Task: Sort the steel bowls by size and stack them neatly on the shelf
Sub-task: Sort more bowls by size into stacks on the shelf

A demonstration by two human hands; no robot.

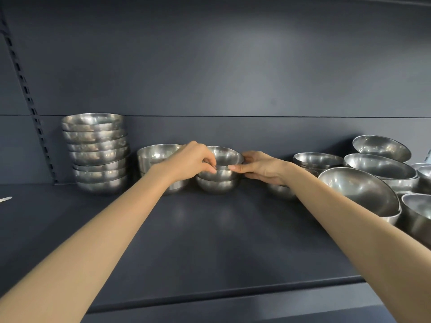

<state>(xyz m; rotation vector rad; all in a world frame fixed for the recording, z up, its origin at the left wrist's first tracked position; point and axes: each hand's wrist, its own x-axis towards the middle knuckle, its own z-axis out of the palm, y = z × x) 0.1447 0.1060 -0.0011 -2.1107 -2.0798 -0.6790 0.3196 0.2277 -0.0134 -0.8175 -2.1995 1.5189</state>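
A short stack of small steel bowls (218,183) stands at the middle back of the dark shelf (198,241). My left hand (190,163) pinches the near left rim of the top small bowl (225,156). My right hand (262,167) holds the same bowl's right side, thumb at the front rim and fingers behind. Left of it stands a medium bowl stack (155,157), partly hidden by my left hand. A tall stack of several wider bowls (98,152) stands further left.
Unsorted bowls crowd the right end: a flat stack (317,160), a big tilted bowl (360,192), more large ones (380,145) behind and a small bowl (281,191) under my right wrist. A slotted upright rail (30,106) runs up the left wall.
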